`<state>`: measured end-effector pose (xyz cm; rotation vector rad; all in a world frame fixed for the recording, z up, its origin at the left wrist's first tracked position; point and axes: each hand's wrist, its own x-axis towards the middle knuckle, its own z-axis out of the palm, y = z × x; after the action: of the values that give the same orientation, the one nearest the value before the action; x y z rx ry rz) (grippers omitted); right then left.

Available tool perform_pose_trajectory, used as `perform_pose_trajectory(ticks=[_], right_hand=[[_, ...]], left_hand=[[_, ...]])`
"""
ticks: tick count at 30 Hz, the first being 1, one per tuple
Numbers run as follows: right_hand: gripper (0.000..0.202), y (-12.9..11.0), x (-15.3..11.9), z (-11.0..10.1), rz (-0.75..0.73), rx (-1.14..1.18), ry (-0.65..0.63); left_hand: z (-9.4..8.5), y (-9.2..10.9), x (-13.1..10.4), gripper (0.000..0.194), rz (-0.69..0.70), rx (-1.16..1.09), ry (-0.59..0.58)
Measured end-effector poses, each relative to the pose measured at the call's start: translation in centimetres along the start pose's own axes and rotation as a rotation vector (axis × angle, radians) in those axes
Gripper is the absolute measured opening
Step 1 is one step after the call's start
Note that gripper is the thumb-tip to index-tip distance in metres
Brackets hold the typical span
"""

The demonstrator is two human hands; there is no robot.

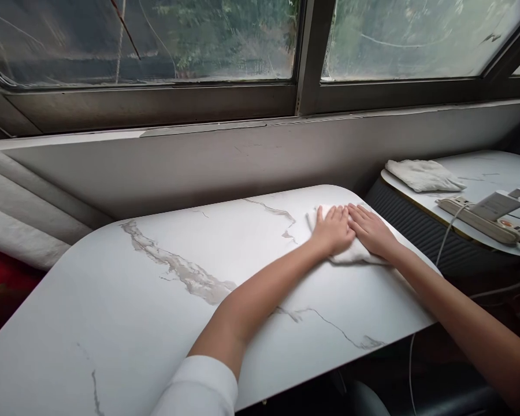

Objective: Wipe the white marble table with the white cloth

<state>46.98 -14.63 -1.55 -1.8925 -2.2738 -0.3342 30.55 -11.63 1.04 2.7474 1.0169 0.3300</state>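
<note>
A folded white cloth [356,254] lies on the white marble-patterned table [112,300], near its far right corner. My left hand [334,230] rests flat on the left part of the cloth, fingers stretched forward and thumb out to the side. Beside it, my right hand [372,231] presses flat on the cloth's right part with its fingers extended. The two hands touch or nearly touch at the fingers. Much of the cloth is hidden beneath them.
At the right, a second marble-patterned table [481,167] holds another white cloth [424,174] and a power strip [483,219] with a white adapter [498,203] plugged in. Cables [447,237] hang between the tables. A window [225,40] and wall run behind; a pale curtain [17,208] hangs left.
</note>
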Motion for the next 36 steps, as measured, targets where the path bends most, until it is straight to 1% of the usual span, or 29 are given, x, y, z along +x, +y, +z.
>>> perform_pose_trajectory(ticks=[4,6,8,10,12,16,19,21,24,27,30,32,34,36], right_hand=[[0.053,-0.4,7.0,1.2,0.024,0.021,-0.061],[0.053,-1.0,9.8,1.6,0.028,0.047,-0.067],[0.053,-1.5,12.0,1.9,0.022,0.077,-0.061],[0.053,-1.8,13.3,2.2,0.004,0.097,-0.054],[0.053,-1.8,13.9,2.4,-0.01,0.103,-0.051],[0.05,-1.4,13.4,2.7,-0.107,0.072,0.003],[0.05,-1.7,11.7,2.6,-0.186,0.03,0.025],[0.05,-2.3,9.8,2.1,-0.179,0.018,0.022],[0.052,-3.5,5.5,0.9,-0.158,0.041,0.026],[0.052,-4.8,0.1,-0.6,-0.173,0.06,0.043],[0.053,-6.9,-5.4,-2.3,-0.129,0.06,0.08],[0.054,-8.7,-8.6,-3.5,-0.097,0.058,0.091],[0.056,-10.7,-11.0,-4.6,-0.079,0.058,0.089],[0.057,-12.6,-12.7,-5.5,-0.07,0.063,0.089]], left_hand=[[-1.4,-5.1,3.2,0.06,-0.057,0.042,-0.031],[-1.8,-7.0,4.1,0.06,-0.097,0.054,-0.024],[-1.9,-8.4,4.7,0.059,-0.148,0.053,0.005],[-1.7,-9.2,5.0,0.06,-0.194,0.043,0.042],[-1.4,-9.4,5.2,0.06,-0.221,0.037,0.078],[-1.0,-8.8,4.6,0.06,-0.263,0.047,0.133],[-1.1,-7.6,3.1,0.06,-0.276,0.052,0.132],[-1.3,-6.4,1.5,0.06,-0.266,0.061,0.123],[-1.5,-3.7,-1.7,0.061,-0.24,0.085,0.095],[-1.7,-0.2,-5.4,0.061,-0.202,0.122,0.06],[-2.0,2.9,-9.1,0.061,-0.098,0.156,0.024],[-2.3,4.4,-11.7,0.062,-0.033,0.163,-0.001],[-2.7,5.4,-14.3,0.063,0.015,0.151,-0.013],[-3.2,5.9,-16.6,0.063,0.058,0.123,-0.016]])
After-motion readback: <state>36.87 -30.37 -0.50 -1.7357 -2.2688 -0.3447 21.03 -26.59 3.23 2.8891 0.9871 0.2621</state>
